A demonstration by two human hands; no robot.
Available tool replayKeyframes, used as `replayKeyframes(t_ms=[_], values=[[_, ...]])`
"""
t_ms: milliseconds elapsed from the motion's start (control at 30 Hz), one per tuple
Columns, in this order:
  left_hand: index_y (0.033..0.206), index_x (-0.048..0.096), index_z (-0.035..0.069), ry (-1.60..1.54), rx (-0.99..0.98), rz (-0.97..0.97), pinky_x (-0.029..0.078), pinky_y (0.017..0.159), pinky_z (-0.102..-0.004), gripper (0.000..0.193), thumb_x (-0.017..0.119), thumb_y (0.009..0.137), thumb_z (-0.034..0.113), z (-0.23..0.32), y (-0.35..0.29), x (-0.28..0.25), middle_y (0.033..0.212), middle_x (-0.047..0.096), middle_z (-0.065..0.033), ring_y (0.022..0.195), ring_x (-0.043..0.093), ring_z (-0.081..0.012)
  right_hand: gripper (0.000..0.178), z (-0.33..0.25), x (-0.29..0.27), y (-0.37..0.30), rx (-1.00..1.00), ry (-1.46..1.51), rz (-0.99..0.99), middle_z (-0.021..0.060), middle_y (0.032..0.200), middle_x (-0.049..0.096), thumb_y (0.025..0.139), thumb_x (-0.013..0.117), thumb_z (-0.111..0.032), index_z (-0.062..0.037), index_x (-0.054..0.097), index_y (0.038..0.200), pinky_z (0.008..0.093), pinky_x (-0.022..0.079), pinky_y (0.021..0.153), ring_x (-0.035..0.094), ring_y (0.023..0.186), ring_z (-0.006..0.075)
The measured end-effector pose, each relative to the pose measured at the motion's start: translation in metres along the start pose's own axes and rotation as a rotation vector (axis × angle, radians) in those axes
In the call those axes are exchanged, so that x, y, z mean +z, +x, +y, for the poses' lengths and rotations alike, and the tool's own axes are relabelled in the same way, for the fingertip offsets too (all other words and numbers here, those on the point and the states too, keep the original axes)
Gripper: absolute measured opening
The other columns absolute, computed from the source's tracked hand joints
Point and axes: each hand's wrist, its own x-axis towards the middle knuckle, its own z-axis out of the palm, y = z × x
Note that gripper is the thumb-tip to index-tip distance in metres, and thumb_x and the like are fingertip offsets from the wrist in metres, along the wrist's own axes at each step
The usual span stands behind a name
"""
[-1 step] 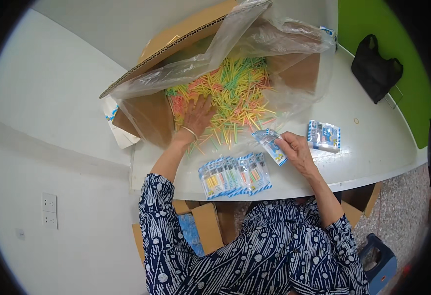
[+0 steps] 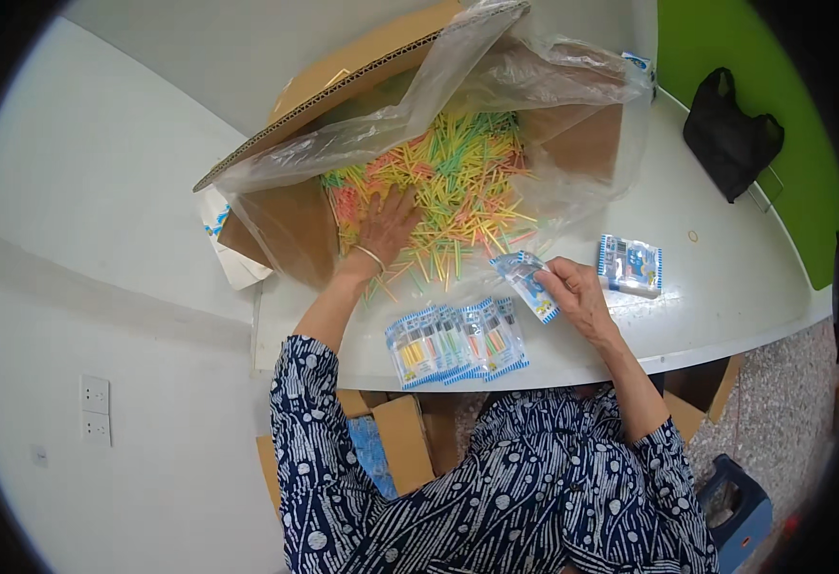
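My left hand (image 2: 386, 230) lies flat, fingers spread, on a heap of thin coloured sticks (image 2: 458, 177) inside a cardboard box (image 2: 285, 230) lined with a clear plastic bag (image 2: 534, 77). My right hand (image 2: 580, 298) pinches a small clear packet with blue edges (image 2: 526, 282) just above the white table (image 2: 726, 316), in front of the box. A fanned row of filled packets (image 2: 458, 342) lies near the table's front edge between my arms. A small stack of the same packets (image 2: 630, 265) sits to the right of my right hand.
A black bag (image 2: 730, 134) lies at the table's far right by the green wall. Under the table stand cardboard boxes (image 2: 405, 445), and a blue stool (image 2: 735, 512) is on the floor at the right. A white wall with an outlet (image 2: 94, 408) runs along the left.
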Motion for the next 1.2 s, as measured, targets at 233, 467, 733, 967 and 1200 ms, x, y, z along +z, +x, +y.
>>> replayKeyframes(t_ms=[233, 467, 733, 967, 1200], values=[[0.108, 0.055, 0.000, 0.236, 0.144, -0.026, 0.028, 0.103, -0.0503, 0.031, 0.052, 0.078, 0.011, 0.016, 0.018, 0.003, 0.136, 0.037, -0.0166, 0.129, 0.032, -0.0327, 0.023, 0.005, 0.002, -0.002, 0.021, -0.033, -0.027, 0.0024, 0.062, 0.054, 0.088, 0.059, -0.018, 0.0034, 0.061, 0.081, 0.0239, 0.037, 0.053, 0.044, 0.059, 0.0069], [0.098, 0.054, 0.000, -0.013, -0.014, 0.094, 0.029, 0.099, -0.0509, 0.024, 0.052, 0.076, 0.009, 0.008, 0.007, -0.001, 0.116, 0.050, -0.0178, 0.121, 0.039, -0.0327, 0.024, 0.011, -0.001, -0.001, 0.030, 0.011, -0.005, 0.0001, 0.061, 0.052, 0.088, 0.058, -0.019, 0.0028, 0.061, 0.080, 0.0231, 0.034, 0.051, 0.042, 0.059, 0.0057], [0.094, 0.055, -0.003, -0.610, -0.485, 0.024, 0.038, 0.083, -0.0400, 0.019, 0.047, 0.082, 0.011, 0.004, 0.008, -0.026, 0.083, 0.058, -0.0162, 0.089, 0.055, -0.0319, 0.025, 0.008, 0.006, 0.019, 0.079, 0.291, 0.042, -0.0073, 0.064, 0.049, 0.091, 0.056, -0.022, -0.0029, 0.060, 0.077, 0.0183, 0.030, 0.051, 0.040, 0.059, 0.0006], [0.100, 0.056, 0.000, -1.993, -0.837, -0.039, 0.049, 0.064, -0.0326, 0.024, 0.053, 0.087, 0.020, 0.024, 0.023, -0.048, 0.079, 0.062, -0.0109, 0.069, 0.059, -0.0182, 0.019, -0.001, 0.018, 0.056, 0.107, 0.648, 0.115, -0.0064, 0.075, 0.055, 0.091, 0.057, -0.022, -0.0047, 0.061, 0.086, 0.0163, 0.034, 0.059, 0.044, 0.066, 0.0002], [0.093, 0.056, -0.001, -2.307, -0.609, -0.327, 0.048, 0.051, -0.0285, 0.024, 0.054, 0.089, 0.023, 0.053, 0.037, -0.036, 0.079, 0.061, -0.0105, 0.062, 0.058, -0.0172, 0.021, -0.012, 0.050, 0.118, 0.047, 0.790, 0.111, -0.0025, 0.081, 0.058, 0.090, 0.057, -0.025, -0.0042, 0.062, 0.094, 0.0215, 0.039, 0.069, 0.049, 0.075, 0.0056]])
